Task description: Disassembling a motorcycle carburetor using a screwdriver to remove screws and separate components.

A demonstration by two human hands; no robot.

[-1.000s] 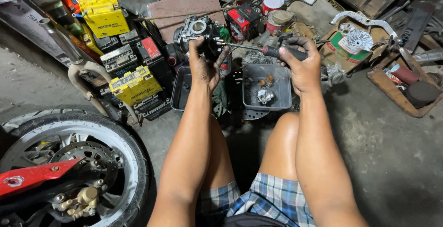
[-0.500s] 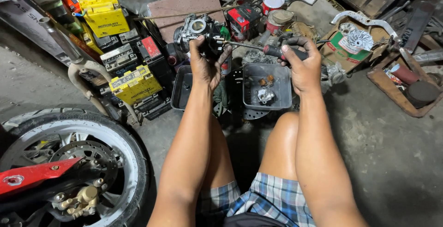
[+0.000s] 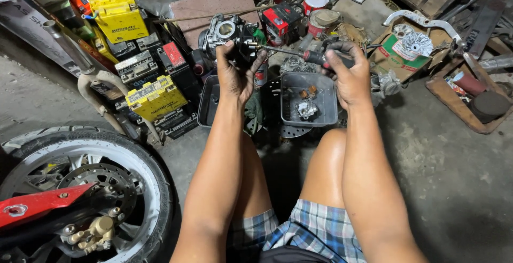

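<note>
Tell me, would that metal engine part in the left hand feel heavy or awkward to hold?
The metal part looks like solid cast metal, so probably heavy for its size and quite stiff. Its lumpy shape, with knobs and ports, likely gives the left hand good grip, though any oil could make it slippery. While the right hand presses a screwdriver against it, it may tend to twist.

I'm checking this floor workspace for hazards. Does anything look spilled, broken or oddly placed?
Nothing looks spilled or broken. The left hand holds a carburetor, and the right hand drives a screwdriver into it. Small parts sit loose in the grey tray; batteries lie crowded alongside.
</note>
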